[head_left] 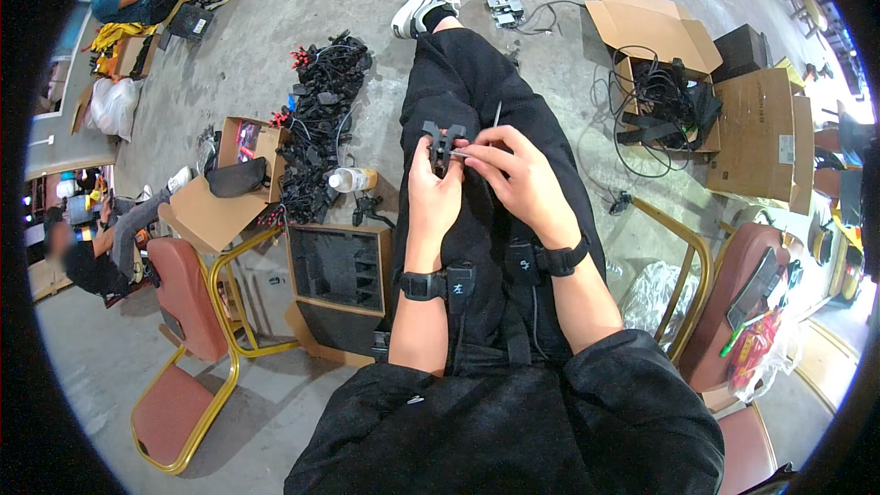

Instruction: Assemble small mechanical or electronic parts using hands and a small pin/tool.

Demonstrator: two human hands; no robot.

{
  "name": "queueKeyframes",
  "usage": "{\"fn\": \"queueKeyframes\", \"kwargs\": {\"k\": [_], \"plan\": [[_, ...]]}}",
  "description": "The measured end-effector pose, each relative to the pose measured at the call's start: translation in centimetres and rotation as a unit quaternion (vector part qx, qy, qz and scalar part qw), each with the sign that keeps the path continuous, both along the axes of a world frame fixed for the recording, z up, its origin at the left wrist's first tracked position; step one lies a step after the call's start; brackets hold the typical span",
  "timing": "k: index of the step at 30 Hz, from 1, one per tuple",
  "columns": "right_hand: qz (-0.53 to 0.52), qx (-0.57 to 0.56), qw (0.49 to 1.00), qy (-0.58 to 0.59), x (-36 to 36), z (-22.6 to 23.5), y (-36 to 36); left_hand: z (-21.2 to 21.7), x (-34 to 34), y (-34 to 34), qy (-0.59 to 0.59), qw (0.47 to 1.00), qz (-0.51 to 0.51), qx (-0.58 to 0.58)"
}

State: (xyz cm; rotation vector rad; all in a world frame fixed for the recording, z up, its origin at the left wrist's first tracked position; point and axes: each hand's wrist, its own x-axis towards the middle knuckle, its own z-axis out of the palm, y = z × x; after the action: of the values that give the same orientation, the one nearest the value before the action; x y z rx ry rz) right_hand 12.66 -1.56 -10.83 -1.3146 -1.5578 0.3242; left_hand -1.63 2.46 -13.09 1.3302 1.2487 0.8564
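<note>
Above my lap, my left hand [434, 191] is closed around a small black bracket-like part [442, 136] with prongs at its top. Close beside it, the fingertips of my right hand [515, 170] pinch a thin metal tool [458, 154] whose tip points at the black part. A slim grey shaft [498, 114] rises past the right fingers; whether it belongs to the same tool I cannot tell. Both wrists wear black straps with small black boxes, the left box [461, 281] being the clearer one.
On the floor to the left lie a heap of black cabled devices [321, 119], a bottle [352, 180] and a foam-lined case [339, 266]. An open carton of cables [674, 105] stands at right. Chairs [188, 298] flank me; other people sit farther left.
</note>
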Motion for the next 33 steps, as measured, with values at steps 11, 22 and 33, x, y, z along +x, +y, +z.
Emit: {"fn": "queueKeyframes", "kwargs": {"k": [11, 22, 33], "plan": [[0.042, -0.162, 0.972, 0.166, -0.2, 0.1, -0.4, 0.0, 0.1, -0.1, -0.04, 0.999, 0.007, -0.01], [0.051, -0.282, 0.909, 0.301, -0.3, 0.1, -0.6, 0.7, 0.0, 0.0, -0.031, 0.998, -0.008, -0.044], [0.011, -0.07, 0.992, 0.101, -0.1, -0.1, -0.1, 0.9, 0.1, 0.0, -0.009, 0.999, -0.008, -0.046]]}}
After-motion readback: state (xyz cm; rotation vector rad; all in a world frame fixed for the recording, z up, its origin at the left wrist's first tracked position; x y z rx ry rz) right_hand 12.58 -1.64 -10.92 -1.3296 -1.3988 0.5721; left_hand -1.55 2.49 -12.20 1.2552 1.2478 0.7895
